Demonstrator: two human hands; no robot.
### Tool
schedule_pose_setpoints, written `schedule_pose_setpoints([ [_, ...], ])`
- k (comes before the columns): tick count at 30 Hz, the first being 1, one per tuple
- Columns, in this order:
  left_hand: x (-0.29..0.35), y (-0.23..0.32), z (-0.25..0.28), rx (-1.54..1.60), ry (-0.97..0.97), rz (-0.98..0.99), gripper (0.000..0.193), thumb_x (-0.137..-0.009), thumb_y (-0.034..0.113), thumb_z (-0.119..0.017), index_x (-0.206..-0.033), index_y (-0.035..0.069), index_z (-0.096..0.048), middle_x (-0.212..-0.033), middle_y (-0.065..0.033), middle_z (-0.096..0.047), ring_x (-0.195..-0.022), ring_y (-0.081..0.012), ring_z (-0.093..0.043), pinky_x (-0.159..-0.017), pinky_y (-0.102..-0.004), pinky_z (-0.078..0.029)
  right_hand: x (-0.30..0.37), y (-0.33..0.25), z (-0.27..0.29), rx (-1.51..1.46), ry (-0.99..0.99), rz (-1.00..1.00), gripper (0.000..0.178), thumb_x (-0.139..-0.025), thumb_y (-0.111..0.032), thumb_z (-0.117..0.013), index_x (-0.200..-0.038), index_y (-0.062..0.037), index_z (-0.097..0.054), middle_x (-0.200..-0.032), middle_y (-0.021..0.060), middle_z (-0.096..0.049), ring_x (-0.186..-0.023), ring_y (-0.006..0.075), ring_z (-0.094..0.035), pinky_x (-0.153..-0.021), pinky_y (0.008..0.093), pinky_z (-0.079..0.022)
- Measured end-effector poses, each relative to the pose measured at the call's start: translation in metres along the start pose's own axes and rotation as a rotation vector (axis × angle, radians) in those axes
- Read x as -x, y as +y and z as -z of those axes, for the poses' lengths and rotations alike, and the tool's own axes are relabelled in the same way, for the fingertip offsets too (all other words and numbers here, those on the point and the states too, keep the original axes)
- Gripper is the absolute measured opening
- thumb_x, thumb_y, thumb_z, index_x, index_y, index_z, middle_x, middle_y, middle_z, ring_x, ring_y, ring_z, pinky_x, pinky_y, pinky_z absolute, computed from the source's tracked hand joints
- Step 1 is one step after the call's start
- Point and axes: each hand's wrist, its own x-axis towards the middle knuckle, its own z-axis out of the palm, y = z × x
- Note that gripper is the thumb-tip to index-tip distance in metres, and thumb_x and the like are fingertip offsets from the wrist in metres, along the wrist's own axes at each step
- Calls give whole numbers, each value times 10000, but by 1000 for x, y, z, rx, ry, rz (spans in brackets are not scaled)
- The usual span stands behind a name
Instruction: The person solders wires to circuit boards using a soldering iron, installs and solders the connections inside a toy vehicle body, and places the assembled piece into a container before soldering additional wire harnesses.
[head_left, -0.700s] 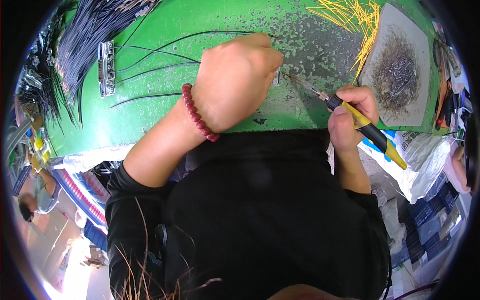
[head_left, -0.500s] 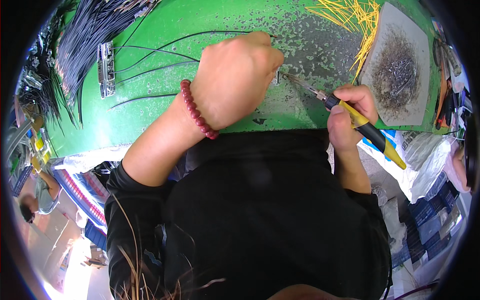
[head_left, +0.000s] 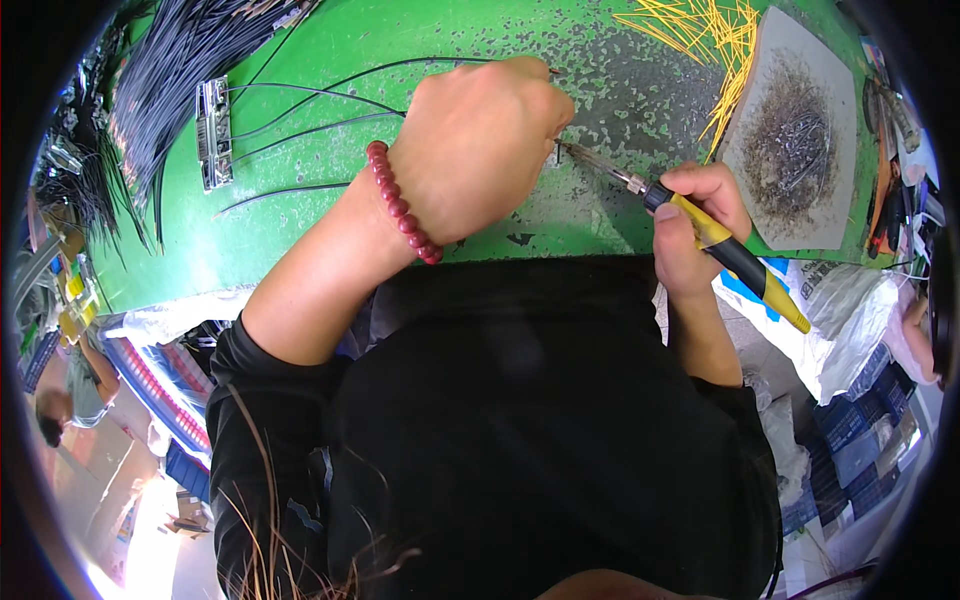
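In my right hand (head_left: 700, 225) is a yellow and black soldering iron (head_left: 745, 260), gripped like a pen. Its metal tip points left and reaches close to the fingers of my left hand (head_left: 490, 145). That left hand is closed, knuckles up, over the green tabletop. Whatever its fingers pinch is mostly hidden; a small pale metal piece (head_left: 557, 152) shows at their edge, by the iron's tip. Several thin black wires (head_left: 300, 135) run from the left toward or beneath this hand, and one end comes out beyond the knuckles. A shiny metal part (head_left: 214, 135) lies at the wires' left ends.
A thick bundle of black wires (head_left: 180, 90) covers the table's far left. Yellow wires (head_left: 735, 70) lie at the far right, beside a grey board (head_left: 845, 150) with dark residue. Hand tools (head_left: 885, 200) line the right edge. White plastic bags (head_left: 850, 310) hang below the table edge.
My left hand has shifted slightly right and away from me, drawing the wires a little. The soldering iron has moved slightly left, its tip still by the left fingers.
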Motion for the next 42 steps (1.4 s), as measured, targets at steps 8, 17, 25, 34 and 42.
schedule_pose_setpoints([
  [8,-1,2,0,-5,-5,4,70,-758,95,-635,-727,57,-585,-789,-79,-565,-743,-334,-582,-612,-429,-464,0,2,-2,-139,151,172,251,-813,-142,-675,-966,-8,-527,-816,51,-552,-678,77,-456,-622,219,-375],
  [17,4,-3,1,142,42,-37,62,-740,50,-664,-775,25,-620,-784,-104,-587,-718,-312,-593,-627,-383,-485,-13,-4,3,-45,140,225,328,-844,-167,-698,-1069,-1,-527,-930,37,-546,-724,65,-440,-662,212,-367],
  [25,-15,-29,11,-79,339,-97,146,-718,37,-711,-837,25,-629,-897,-115,-598,-829,-300,-589,-704,-384,-478,-17,-4,4,-28,106,145,329,-854,-161,-691,-1086,3,-527,-897,29,-549,-730,64,-467,-667,215,-386],
  [34,4,-8,20,118,348,-44,79,-768,54,-655,-788,52,-579,-732,-94,-600,-694,-301,-601,-627,-398,-472,-45,-28,-25,-16,-10,-18,286,-874,-13,-634,-1157,-10,-599,-898,99,-666,-723,118,-649,-566,203,-507],
  [42,17,-9,25,270,341,-21,96,-758,32,-673,-827,42,-606,-752,-102,-610,-688,-292,-612,-591,-365,-490,-67,-30,-57,47,-43,206,324,-777,78,-677,-1069,-43,-609,-772,55,-667,-714,114,-673,-630,221,-516],
])
